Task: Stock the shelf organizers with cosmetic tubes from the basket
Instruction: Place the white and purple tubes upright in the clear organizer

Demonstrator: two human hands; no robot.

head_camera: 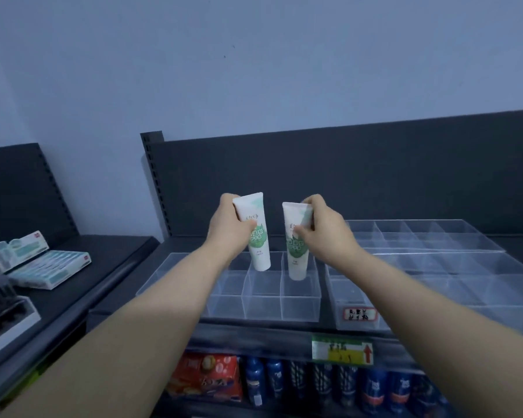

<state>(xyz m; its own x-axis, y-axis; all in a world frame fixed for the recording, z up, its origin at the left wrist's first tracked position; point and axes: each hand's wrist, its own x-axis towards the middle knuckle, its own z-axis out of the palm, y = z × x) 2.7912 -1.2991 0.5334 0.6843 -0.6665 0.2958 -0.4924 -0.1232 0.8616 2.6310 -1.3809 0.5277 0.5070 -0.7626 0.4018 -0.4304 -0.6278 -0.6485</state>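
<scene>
Left grip [224, 233] pinching the left tube [258, 251], right grip [323, 233] pinching the right tube [296, 257], we should seat both upright near the right edge of the organizer [299, 309].

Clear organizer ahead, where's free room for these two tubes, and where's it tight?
Every cell of the near organizer looks bare, front wall to back row, under the left tube and right tube. The right organizer beside it looks bare too. Tight: the gap between left hand and right hand, and the left shelf's boxes.

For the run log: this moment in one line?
left hand grips left tube | right hand grips right tube | at clear organizer
</scene>
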